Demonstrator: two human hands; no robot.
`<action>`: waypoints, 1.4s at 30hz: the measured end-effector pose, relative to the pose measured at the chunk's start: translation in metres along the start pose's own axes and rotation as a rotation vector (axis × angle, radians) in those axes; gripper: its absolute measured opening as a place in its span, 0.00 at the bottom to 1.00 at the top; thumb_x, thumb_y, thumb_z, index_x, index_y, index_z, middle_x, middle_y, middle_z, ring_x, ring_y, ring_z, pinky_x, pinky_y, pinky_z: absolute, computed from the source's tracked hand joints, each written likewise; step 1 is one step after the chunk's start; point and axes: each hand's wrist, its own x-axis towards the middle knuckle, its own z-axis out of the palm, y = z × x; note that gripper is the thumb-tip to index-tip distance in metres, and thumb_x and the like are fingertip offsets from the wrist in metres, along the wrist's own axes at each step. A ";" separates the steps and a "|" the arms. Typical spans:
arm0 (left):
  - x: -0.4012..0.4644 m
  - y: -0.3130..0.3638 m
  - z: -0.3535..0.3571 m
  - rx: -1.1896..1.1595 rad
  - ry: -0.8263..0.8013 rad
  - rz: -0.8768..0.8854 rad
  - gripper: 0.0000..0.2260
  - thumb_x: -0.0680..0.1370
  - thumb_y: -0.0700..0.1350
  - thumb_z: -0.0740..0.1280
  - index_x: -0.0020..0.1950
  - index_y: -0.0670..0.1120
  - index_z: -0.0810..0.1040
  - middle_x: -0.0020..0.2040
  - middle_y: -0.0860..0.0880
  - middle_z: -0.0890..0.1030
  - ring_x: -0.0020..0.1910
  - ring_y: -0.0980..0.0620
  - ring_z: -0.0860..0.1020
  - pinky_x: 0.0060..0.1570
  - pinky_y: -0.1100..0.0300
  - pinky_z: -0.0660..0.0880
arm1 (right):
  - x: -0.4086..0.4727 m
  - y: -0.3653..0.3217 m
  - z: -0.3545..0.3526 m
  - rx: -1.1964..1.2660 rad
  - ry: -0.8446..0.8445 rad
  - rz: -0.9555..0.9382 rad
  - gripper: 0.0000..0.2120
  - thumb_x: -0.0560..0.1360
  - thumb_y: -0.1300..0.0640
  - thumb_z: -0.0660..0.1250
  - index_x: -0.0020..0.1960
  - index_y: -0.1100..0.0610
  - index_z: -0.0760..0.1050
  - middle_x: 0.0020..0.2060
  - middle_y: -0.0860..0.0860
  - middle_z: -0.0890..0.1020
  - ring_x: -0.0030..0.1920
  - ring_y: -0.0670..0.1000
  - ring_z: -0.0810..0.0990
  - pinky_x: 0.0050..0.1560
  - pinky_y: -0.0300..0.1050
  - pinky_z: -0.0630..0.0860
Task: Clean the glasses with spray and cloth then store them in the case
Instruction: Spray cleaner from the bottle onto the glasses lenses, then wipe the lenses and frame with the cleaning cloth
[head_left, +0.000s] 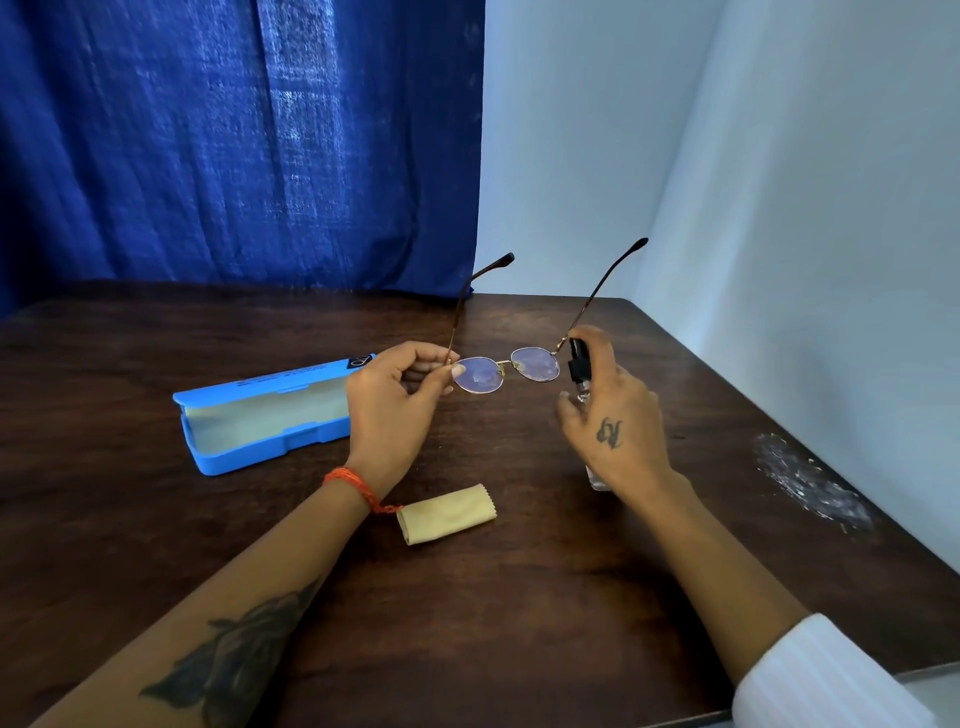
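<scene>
dark wood-grain table (519, 597), flat, its right edge running along the pale wall; a scuffed whitish patch (810, 483) near that edge at 3 o'clock. bare tabletop from centre down to 6 o'clock. blue curtain (234, 140), coarse weave, hangs behind at 11 o'clock. blue hard case (270, 415) at 9 o'clock, lid open, grey lining, nothing inside. folded yellow cloth (447, 514) just below centre, zigzag-cut edge. left hand (395, 400) pinches the hinge corner of the thin metal glasses (506, 369), held above the table at centre, arms unfolded pointing away. right hand (613, 421) curled round clear spray bottle (582, 374), black nozzle just beside the right lens.
</scene>
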 end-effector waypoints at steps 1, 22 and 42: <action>0.000 0.000 0.000 -0.002 0.000 0.000 0.07 0.71 0.39 0.71 0.42 0.51 0.79 0.38 0.52 0.82 0.36 0.58 0.80 0.38 0.70 0.76 | 0.001 0.001 0.001 0.016 0.028 0.004 0.26 0.71 0.61 0.66 0.66 0.53 0.62 0.39 0.52 0.77 0.34 0.54 0.74 0.40 0.44 0.69; -0.001 0.002 -0.001 0.041 -0.005 -0.008 0.07 0.70 0.38 0.72 0.43 0.48 0.80 0.37 0.53 0.81 0.35 0.60 0.80 0.38 0.71 0.76 | 0.019 0.055 0.015 0.379 0.305 0.165 0.26 0.75 0.64 0.64 0.69 0.61 0.56 0.41 0.60 0.75 0.36 0.49 0.74 0.41 0.25 0.68; 0.004 -0.005 -0.002 -0.053 0.000 -0.103 0.08 0.70 0.35 0.72 0.38 0.48 0.80 0.35 0.52 0.81 0.31 0.62 0.78 0.35 0.73 0.75 | -0.032 -0.048 0.018 0.485 -0.524 -0.547 0.14 0.68 0.54 0.74 0.53 0.54 0.82 0.47 0.49 0.85 0.48 0.45 0.79 0.53 0.42 0.73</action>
